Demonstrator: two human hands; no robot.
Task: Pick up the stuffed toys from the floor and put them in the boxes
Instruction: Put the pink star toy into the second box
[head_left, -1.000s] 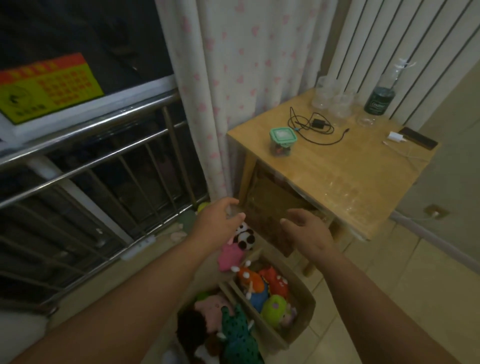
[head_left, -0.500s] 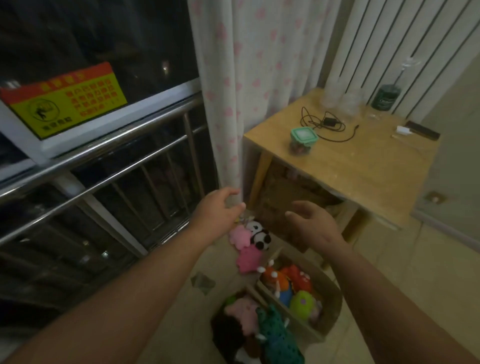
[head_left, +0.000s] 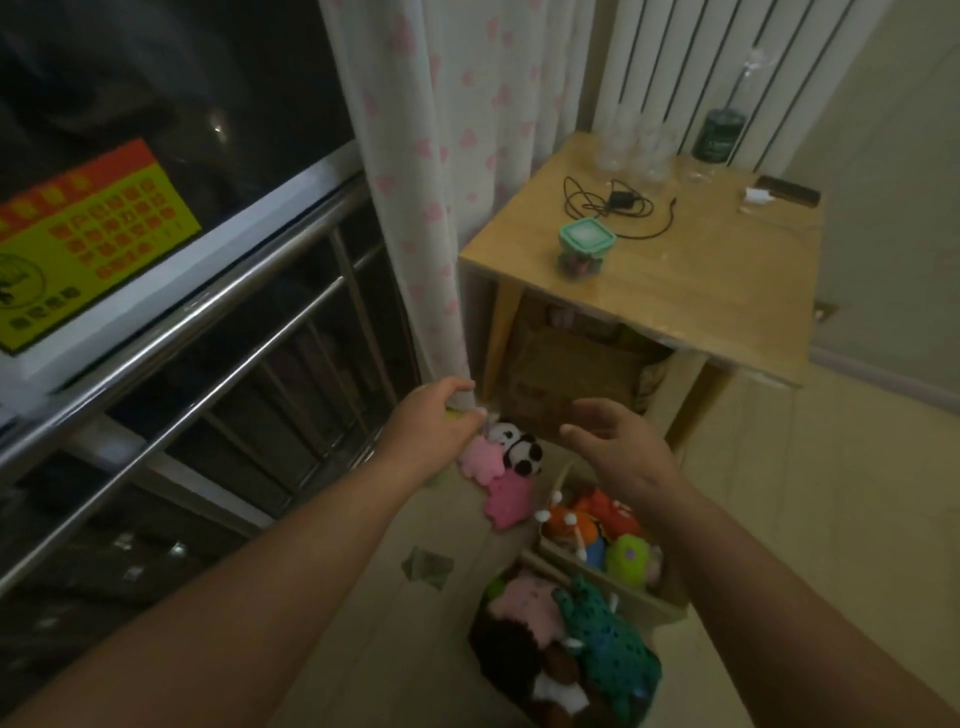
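The person's bare left forearm (head_left: 234, 587) enters from the frame's 8 o'clock corner and reaches toward 1 o'clock, ending just left of centre in the left hand (head_left: 431, 426), back turned to the camera, thumb on top and fingers bent under it in a loose C that points to 3 o'clock. The bare right forearm (head_left: 779, 587) comes in from 4 o'clock and runs toward 11 o'clock. The right hand (head_left: 618, 452) is held flat with relaxed fingers slightly spread, their tips pointing to 9 o'clock, near the left hand but apart from it.
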